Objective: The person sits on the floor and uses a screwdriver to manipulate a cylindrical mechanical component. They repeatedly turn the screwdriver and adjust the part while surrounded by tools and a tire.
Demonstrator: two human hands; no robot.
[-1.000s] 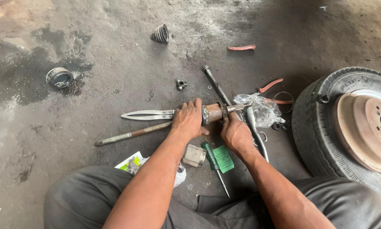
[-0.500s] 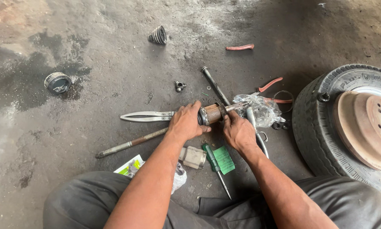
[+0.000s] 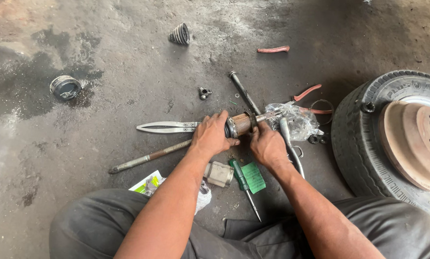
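Both hands were working on one part at the middle of the stained concrete floor (image 3: 104, 72): a rusty brown cylindrical joint housing (image 3: 240, 124) on a long grey steel axle shaft (image 3: 148, 157). The left hand (image 3: 210, 136) was wrapped around the shaft just behind the housing, its fingers curled shut on the metal and its thumb pressed against the housing's dark rim. The right hand (image 3: 267, 146) was pinched on the housing's far end, where a thin splined stub (image 3: 267, 115) stuck out toward a crumpled clear plastic bag (image 3: 296, 122); whether those fingertips were gripping the stub or only bracing it could not be told.

By the look of it, the step in hand was seating or twisting the housing along the shaft. The next move would likely have called for a steady hold from the left hand while the right turned or pushed.

The housing lay between the two hands, touching both, lifted a little off the floor. Just beside the wrists lay a green-handled screwdriver (image 3: 241, 180) and a small grey metal cup (image 3: 218, 173). Long silver shears (image 3: 167, 127) lay to the left, red-handled pliers (image 3: 306, 93) beyond the bag, and a ribbed black rubber boot (image 3: 180, 34) well apart at the top. A worn black tyre with a rusty brake drum (image 3: 368, 139) stood at the right.
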